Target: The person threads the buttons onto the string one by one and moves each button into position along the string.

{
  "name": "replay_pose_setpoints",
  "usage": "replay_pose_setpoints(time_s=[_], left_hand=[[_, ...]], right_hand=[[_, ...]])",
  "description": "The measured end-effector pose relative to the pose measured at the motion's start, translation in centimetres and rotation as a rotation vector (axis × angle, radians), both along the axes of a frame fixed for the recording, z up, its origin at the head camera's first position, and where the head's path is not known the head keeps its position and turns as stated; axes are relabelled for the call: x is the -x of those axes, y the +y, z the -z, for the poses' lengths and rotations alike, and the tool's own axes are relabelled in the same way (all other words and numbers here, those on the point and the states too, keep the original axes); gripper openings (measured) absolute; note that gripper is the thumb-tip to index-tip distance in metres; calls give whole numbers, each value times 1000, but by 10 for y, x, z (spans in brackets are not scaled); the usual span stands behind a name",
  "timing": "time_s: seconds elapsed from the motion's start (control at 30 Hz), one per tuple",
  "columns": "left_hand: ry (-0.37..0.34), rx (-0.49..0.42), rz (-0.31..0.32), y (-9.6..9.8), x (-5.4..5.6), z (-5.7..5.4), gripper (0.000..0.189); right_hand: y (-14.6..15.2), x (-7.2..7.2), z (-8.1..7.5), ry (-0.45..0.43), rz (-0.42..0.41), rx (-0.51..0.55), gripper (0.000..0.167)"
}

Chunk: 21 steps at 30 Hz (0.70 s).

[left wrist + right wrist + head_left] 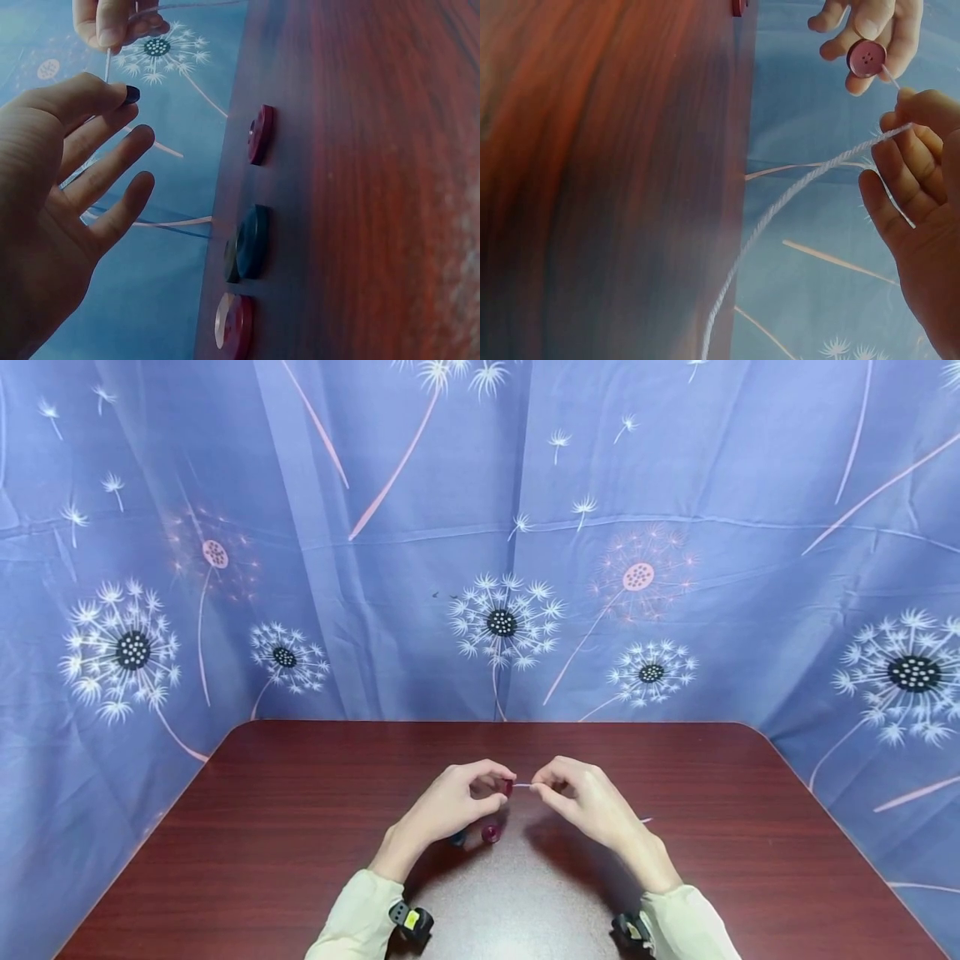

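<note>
My left hand [452,799] pinches a round red button [859,64] between thumb and fingertips, above the table. Small holes show in the button's face in the right wrist view. Opposite it, my right hand [591,799] pinches a pale cord [787,196] in its thumb and fingertips. A short, taut piece of the cord spans from the button to the right fingertips. Its long end hangs in a curve on the other side of the right hand. Whether the cord passes through a hole, I cannot tell.
Another red button [260,136] lies on the brown table [315,827] under my left hand. Beside it are a dark blue button [255,240], a dark green one [231,261] and a further red one [240,326] against a pale one. A blue dandelion-print curtain [420,652] hangs behind.
</note>
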<state>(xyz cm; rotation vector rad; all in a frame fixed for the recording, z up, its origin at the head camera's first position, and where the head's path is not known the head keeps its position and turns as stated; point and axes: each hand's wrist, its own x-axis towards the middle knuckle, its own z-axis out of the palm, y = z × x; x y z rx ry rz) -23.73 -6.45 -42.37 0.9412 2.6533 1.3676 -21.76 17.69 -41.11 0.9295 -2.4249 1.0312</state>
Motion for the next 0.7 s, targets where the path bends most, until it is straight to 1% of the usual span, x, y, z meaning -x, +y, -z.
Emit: replay_pose_setpoints(time_s=[0.13,0.27,0.53,0.7], left_hand=[[0,-17,13,1,-2,-2,29],[-1,-28,16,1,-3,-4,29],[-13,-29,27,1,-3,-4,28],[-2,-21,35,2,-3,-4,28]], right_hand=[[-1,0,0,23,-11,-4,3],[-1,1,0,32,-15,-3,7],[-1,0,0,33,-14,-7,6],[-2,0,0,40,-17,-7,6]])
